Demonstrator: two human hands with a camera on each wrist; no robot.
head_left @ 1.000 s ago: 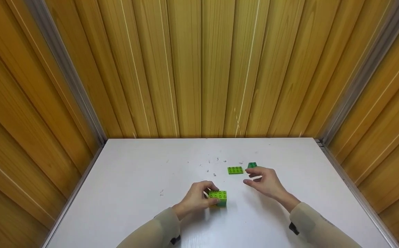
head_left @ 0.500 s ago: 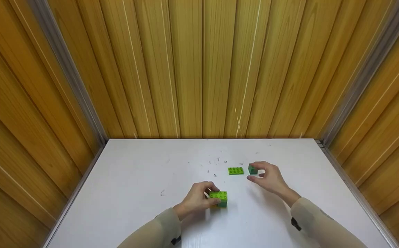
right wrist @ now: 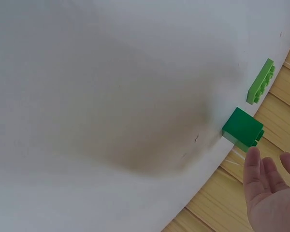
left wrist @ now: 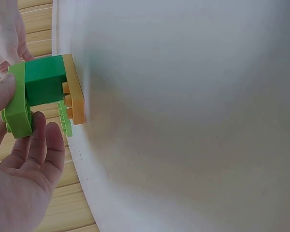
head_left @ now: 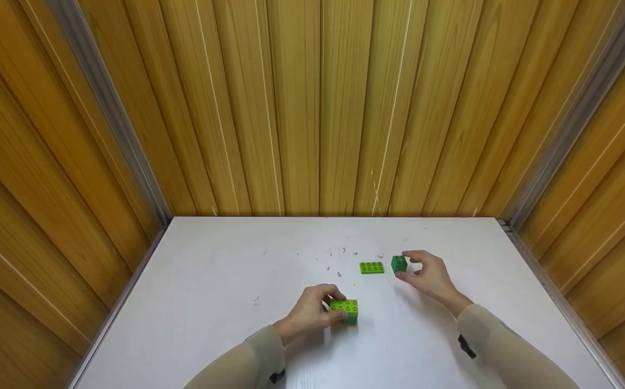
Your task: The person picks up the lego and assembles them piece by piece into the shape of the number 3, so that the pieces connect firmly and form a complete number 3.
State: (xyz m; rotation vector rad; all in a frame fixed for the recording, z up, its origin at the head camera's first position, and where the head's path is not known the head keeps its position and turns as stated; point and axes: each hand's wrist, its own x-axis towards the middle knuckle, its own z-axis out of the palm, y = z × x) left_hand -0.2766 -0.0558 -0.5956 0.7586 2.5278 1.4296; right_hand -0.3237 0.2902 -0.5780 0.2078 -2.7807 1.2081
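Note:
My left hand [head_left: 308, 310] grips a small stack of toy building bricks [head_left: 349, 312] low over the white table. In the left wrist view, the stack shows a lime brick [left wrist: 18, 113] on top, a green block [left wrist: 44, 79] in the middle and an orange plate [left wrist: 74, 92] against the tabletop. Thumb and fingers are on the lime brick. At the back right, my right hand [head_left: 429, 276] has its thumb and index finger spread beside a separate dark green brick [head_left: 398, 265]. The right wrist view shows this brick [right wrist: 242, 128] standing near the fingertips, with a gap to most fingers.
A flat lime eight-stud brick [head_left: 371, 268] lies just left of the dark green brick. Small dark marks dot the white table [head_left: 226, 259]. Wood-patterned panels [head_left: 290, 108] rise behind and at both sides, with grey metal posts [head_left: 115, 102] at the corners.
My right hand has moved a little away and right, from in front of the dark green brick to its right side, exposing more of it. The left hand keeps its hold on the stack.

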